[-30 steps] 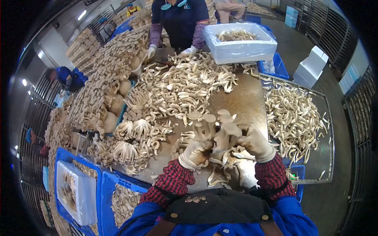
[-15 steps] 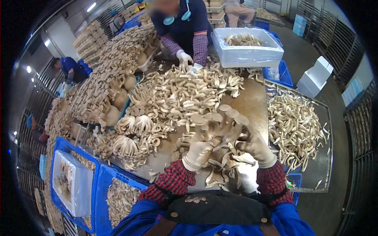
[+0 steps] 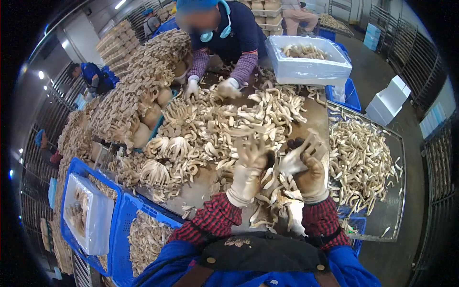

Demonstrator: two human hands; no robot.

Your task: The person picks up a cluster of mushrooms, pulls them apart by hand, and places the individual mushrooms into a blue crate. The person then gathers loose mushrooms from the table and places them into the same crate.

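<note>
My left hand (image 3: 247,172), in a stained white glove, is over the mushroom pile with its fingers stretched apart and smeared by motion. It holds nothing that I can see. To its right my right hand (image 3: 310,172), gloved too, has its fingers spread upward. A pale shape by its thumb side is too blurred to tell from the glove, and dark round shapes show just beyond. Loose mushrooms (image 3: 270,205) lie on the metal table below and between my hands. Farther out spreads the heap of brown-capped mushrooms (image 3: 215,126), with pale-stemmed clusters (image 3: 155,172) at its left.
Opposite, a co-worker's gloved hands (image 3: 228,88) reach into the heap. A lined white foam box (image 3: 311,71) stands at the back right. Separated mushrooms cover a mesh tray (image 3: 394,215) on the right. Blue crates (image 3: 122,239) stand at the left, and uncut mushroom blocks (image 3: 141,136) line that side.
My hands have moved apart and opened from the mushroom cluster they held together. The co-worker's hands have separated. The whole view has shifted slightly.
</note>
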